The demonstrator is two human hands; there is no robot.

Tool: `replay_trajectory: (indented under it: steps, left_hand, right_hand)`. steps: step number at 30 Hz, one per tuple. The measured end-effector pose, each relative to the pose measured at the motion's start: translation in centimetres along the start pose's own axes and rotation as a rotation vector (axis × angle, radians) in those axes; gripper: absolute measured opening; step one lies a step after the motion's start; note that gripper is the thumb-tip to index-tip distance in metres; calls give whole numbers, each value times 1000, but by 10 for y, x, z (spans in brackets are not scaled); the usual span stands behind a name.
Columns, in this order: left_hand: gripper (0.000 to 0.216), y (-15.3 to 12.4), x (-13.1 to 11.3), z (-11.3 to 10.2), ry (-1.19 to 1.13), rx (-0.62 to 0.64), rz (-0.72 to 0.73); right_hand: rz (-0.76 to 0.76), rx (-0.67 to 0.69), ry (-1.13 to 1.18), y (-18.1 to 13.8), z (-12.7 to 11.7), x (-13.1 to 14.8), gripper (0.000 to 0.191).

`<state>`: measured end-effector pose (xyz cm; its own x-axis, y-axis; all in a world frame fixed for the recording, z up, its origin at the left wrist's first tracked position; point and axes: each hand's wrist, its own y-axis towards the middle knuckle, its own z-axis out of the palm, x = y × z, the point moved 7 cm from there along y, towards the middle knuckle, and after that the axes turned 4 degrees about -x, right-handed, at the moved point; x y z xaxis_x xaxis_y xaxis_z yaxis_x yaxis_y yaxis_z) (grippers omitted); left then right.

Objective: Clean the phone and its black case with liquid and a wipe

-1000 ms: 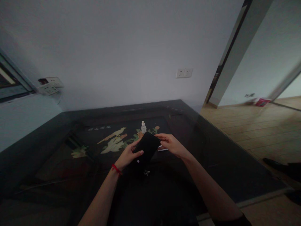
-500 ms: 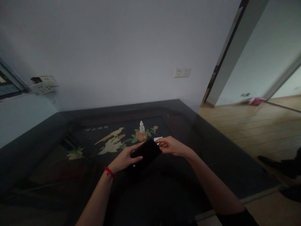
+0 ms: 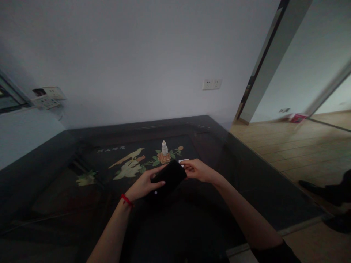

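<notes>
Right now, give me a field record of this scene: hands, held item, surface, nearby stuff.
left hand: grips the lower end of the black phone; red cord on the wrist
right hand: fingertips at the phone's far corner; grip unclear
phone: dark screen, tilted, held above the table
surface: dark glossy table with bird and flower inlay
nearby: white bottle upright beyond the phone; white strip by the right fingertips
background: wall sockets

A dark glass-topped table (image 3: 246,175) bears a small white bottle (image 3: 164,147) and white slip (image 3: 183,160).
</notes>
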<state>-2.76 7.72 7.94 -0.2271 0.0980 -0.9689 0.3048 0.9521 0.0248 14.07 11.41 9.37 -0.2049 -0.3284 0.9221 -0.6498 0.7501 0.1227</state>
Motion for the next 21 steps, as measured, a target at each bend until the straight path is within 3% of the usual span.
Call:
replay_trajectory:
  steps: [10, 16, 21]
  left_hand:
    - [57, -2, -12, -2, 79, 6, 52]
    - [58, -4, -13, 2, 182, 52, 68]
    - [62, -4, -9, 3, 216, 100, 33]
  right_hand:
    - [14, 132, 6, -5, 5, 6, 41]
    - [-72, 96, -188, -7, 6, 11, 36]
    - [-55, 42, -290, -7, 9, 0, 44]
